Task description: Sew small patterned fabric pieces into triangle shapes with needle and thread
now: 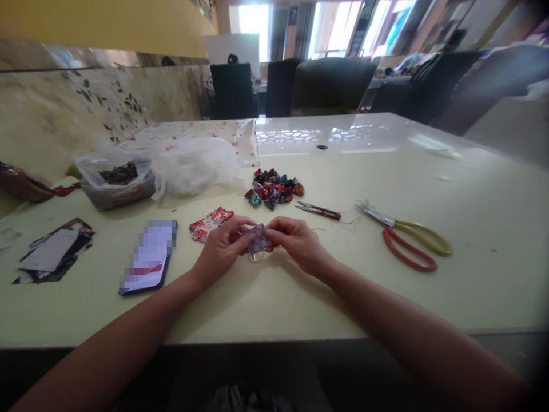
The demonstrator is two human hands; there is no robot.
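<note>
Between both hands is a small purple-grey piece of fabric (258, 239) with a line pattern. My left hand (228, 240) pinches its left side, thumb in front. On its right edge, my right hand (295, 237) closes thumb and fingers. A thin loop of thread (256, 257) hangs under the fabric; whether a needle is there, I cannot tell. Red-and-white floral fabric pieces (210, 223) lie just beyond my left hand. Past the hands sits a pile of small folded fabric pieces (277, 187) in several colours. Thread snips (319, 211) rest beyond my right hand.
Large scissors (403, 229) with red and yellow handles lie at the right, loose threads near their tips. On the left are a phone (150, 257), a stack of dark fabric scraps (55, 252), a lined tub (115, 186) of dark bits and a white plastic bag (197, 166).
</note>
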